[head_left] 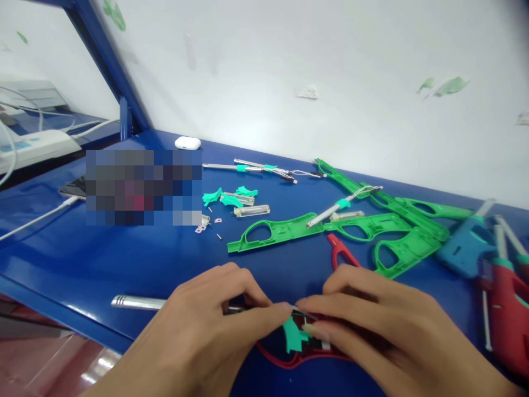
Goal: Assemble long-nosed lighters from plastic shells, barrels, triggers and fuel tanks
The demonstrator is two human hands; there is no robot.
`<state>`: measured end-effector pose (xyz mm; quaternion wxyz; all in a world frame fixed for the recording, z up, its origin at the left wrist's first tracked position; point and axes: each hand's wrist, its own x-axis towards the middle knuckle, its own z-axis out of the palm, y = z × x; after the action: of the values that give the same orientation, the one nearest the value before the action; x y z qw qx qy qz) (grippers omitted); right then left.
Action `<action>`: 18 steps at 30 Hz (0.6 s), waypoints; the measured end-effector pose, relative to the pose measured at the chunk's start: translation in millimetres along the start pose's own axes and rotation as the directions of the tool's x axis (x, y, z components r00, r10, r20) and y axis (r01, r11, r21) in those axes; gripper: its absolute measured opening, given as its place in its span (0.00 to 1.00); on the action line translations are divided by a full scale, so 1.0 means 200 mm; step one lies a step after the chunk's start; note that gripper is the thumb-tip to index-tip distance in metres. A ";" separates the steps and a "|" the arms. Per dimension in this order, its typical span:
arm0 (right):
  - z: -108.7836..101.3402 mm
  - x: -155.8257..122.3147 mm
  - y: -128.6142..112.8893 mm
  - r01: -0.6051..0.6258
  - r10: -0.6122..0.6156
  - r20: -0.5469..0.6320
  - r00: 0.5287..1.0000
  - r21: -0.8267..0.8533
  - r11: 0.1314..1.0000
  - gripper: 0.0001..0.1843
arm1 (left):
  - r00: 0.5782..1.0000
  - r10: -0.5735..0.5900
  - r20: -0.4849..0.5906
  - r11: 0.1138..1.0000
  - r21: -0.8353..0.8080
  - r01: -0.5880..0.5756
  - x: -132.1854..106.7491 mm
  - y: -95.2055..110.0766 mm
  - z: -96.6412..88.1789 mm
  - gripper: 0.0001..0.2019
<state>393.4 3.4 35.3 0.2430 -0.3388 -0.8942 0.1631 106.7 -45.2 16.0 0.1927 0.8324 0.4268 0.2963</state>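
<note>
A red lighter half-shell (285, 361) lies open in front of me with a teal trigger (292, 334) set in it. Out to its left sticks a silver metal tube (138, 302). My left hand (223, 314) is closed over the tube's inner end, thumb and forefinger pressed at the shell's upper edge. My right hand (380, 325) pinches a thin wire (305, 314) just above the trigger. Its palm and fingers cover the shell's right part. A red handle piece (343, 252) lies behind my right hand.
Green half-shells (276, 231), clear fuel tanks (252, 210), teal triggers (212, 197) and wired metal tubes (231, 167) lie farther back. Blue (465, 248) and red lighters (508, 314) are at right. Small screws (219, 237) and a white case (188, 143) lie left of centre, below the wall.
</note>
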 end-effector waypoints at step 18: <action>0.03 -0.03 0.01 0.069 -0.066 -0.094 0.993 0.031 0.997 0.14 | 0.999 -0.030 -0.034 0.999 -0.046 0.029 0.04 0.02 0.03 0.25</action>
<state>395.2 0.3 26.5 0.2955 -0.3114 -0.8899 0.1541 115.9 -40.2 16.9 0.2084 0.8161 0.4355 0.3177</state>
